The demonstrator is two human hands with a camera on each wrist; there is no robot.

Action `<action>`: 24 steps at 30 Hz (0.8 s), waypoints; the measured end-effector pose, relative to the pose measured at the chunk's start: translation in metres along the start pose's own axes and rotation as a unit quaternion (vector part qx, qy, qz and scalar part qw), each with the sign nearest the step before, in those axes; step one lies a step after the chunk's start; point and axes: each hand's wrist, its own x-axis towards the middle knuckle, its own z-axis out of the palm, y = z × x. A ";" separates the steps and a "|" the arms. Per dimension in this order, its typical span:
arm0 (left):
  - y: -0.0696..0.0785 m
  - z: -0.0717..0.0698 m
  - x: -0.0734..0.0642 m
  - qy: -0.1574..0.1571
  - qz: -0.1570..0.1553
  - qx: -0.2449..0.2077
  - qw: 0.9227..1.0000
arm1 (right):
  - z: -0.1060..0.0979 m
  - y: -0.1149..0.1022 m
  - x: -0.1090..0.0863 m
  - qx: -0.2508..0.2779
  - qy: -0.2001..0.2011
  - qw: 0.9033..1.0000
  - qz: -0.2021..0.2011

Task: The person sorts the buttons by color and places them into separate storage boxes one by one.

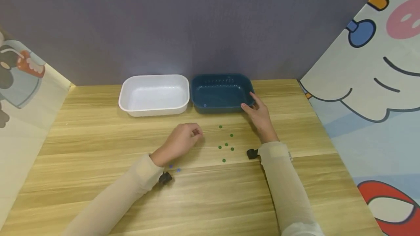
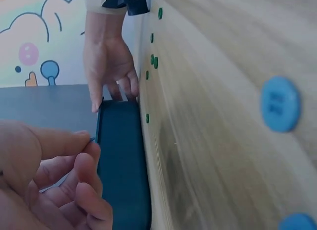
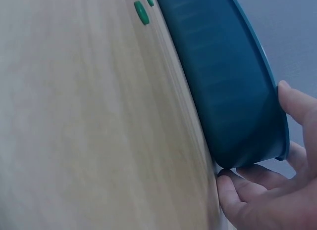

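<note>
My left hand (image 1: 183, 139) pinches a small blue button (image 2: 92, 139) between thumb and index finger, its edge showing in the left wrist view. This hand is above the table, in front of the two containers. My right hand (image 1: 261, 119) holds the near right corner of a dark teal plastic basin (image 1: 223, 110), thumb at the rim and fingers round the side. One small button (image 1: 205, 105) lies inside the basin near its front left corner. Two blue buttons (image 2: 281, 104) lie on the table by my left wrist. Several green buttons (image 1: 226, 144) are scattered between my hands.
A white plastic basin (image 1: 154, 113) stands directly left of the teal one, both near the grey back panel (image 1: 164, 28). Cartoon-printed panels (image 1: 377, 130) border the wooden table (image 1: 213, 207) on the left and right.
</note>
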 end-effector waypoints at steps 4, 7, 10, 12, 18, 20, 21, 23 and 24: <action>-0.002 -0.002 0.009 0.026 -0.008 -0.042 0.999 | 0.000 0.000 0.000 0.000 0.000 1.000 0.001; -0.002 -0.003 0.015 0.048 -0.011 -0.057 0.997 | 0.000 0.001 0.000 -0.004 0.002 1.000 0.002; -0.002 -0.004 0.021 0.064 -0.017 -0.054 0.996 | 0.000 0.001 0.000 -0.006 0.003 1.000 0.003; -0.002 -0.005 0.025 0.068 -0.026 -0.051 0.996 | 0.001 0.000 -0.001 -0.005 0.002 1.000 0.002; -0.003 -0.010 0.038 0.077 -0.032 -0.073 0.994 | 0.000 -0.001 0.000 -0.005 0.002 1.000 -0.001; -0.003 -0.012 0.042 0.079 -0.032 -0.084 0.993 | 0.000 -0.002 0.000 -0.007 0.001 1.000 -0.004; -0.003 -0.012 0.044 0.079 -0.034 -0.086 0.993 | 0.000 -0.002 0.000 -0.009 0.000 1.000 -0.004; -0.003 -0.014 0.048 0.082 -0.038 -0.087 0.992 | 0.000 -0.001 0.000 -0.009 -0.001 1.000 -0.006; -0.003 -0.015 0.050 0.083 -0.039 -0.088 0.992 | 0.000 -0.001 0.000 -0.009 -0.001 1.000 -0.005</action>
